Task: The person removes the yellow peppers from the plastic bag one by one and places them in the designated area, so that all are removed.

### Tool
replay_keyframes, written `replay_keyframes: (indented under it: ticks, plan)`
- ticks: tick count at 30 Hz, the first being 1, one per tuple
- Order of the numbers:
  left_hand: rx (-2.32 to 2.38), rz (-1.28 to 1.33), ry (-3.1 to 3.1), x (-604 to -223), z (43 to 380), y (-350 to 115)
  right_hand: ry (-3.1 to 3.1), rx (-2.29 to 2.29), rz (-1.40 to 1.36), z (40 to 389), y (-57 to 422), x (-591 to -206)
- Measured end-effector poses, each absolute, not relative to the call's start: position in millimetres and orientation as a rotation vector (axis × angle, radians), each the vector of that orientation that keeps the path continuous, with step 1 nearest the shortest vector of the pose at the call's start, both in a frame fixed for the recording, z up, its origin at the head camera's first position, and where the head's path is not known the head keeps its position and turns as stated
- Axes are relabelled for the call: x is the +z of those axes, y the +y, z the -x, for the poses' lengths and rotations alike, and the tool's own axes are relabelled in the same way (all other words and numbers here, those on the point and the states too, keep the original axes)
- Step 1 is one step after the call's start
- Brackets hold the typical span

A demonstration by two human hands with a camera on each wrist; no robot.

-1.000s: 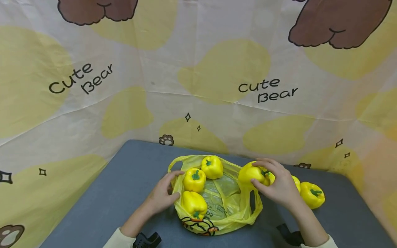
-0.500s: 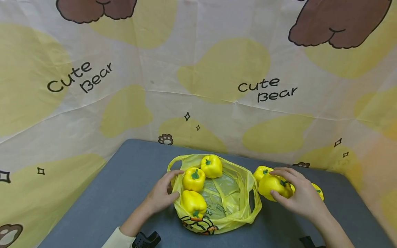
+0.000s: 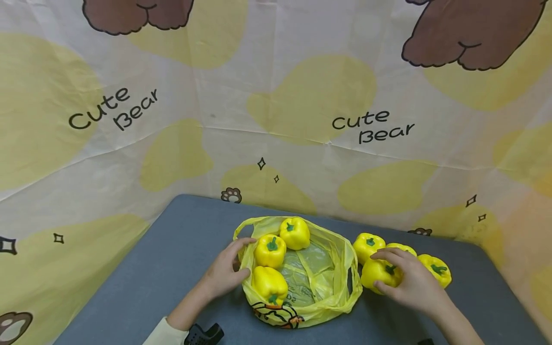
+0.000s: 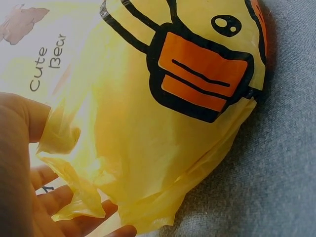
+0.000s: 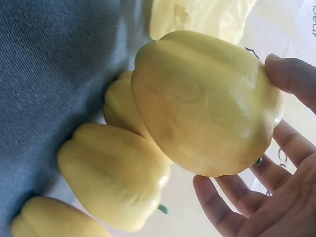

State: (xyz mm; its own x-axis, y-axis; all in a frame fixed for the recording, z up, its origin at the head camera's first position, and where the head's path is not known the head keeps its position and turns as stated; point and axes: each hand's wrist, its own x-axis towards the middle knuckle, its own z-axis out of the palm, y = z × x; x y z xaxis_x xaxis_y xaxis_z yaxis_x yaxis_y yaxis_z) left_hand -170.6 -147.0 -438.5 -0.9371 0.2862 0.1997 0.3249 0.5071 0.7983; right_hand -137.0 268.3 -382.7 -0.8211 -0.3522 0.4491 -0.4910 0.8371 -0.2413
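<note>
A yellow plastic bag [image 3: 321, 314] with a printed duck face lies spread on the table, its mouth up. Three yellow bell peppers [image 3: 270, 250] sit along its left and back inside. My left hand [image 3: 224, 273] holds the bag's left rim; in the left wrist view, thin film from the bag [image 4: 138, 148] lies between thumb and fingers. Right of the bag, my right hand [image 3: 407, 280] holds another yellow bell pepper [image 5: 207, 103], thumb on one side and fingers on the other. Whether this pepper touches the table I cannot tell.
Several more yellow peppers [image 3: 368, 245] stand just behind and right of the held one, close to the bag's right handle. The grey table [image 3: 172, 249] ends at a printed cloth backdrop [image 3: 293, 105]. A black wrist strap [image 3: 204, 334] shows at the left sleeve.
My right hand has carried its pepper from over the bag's right rim to the right, then slightly down, beside the other peppers. The left hand has stayed at the bag.
</note>
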Motion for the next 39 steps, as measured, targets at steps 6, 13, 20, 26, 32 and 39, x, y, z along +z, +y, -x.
replay_keyframes:
  ticks: [6,13,20,26,32,39]
  plan:
    - [-1.428,0.576,-2.687,-440,171,-147,-2.674,0.497,-0.602,136,265,-393]
    - [-1.448,0.551,-2.705,-440,170,-147,-2.729,0.499,-0.581,136,261,-397]
    - [-1.424,0.557,-2.686,-440,170,-146,-2.733,0.495,-0.593,136,259,-400]
    - [-1.412,0.534,-2.691,-439,170,-146,-2.702,0.497,-0.616,137,260,-403]
    - [-1.393,0.534,-2.695,-440,172,-146,-2.694,0.501,-0.623,137,260,-404]
    - [-1.399,0.54,-2.694,-440,172,-147,-2.685,0.484,-0.621,136,259,-403]
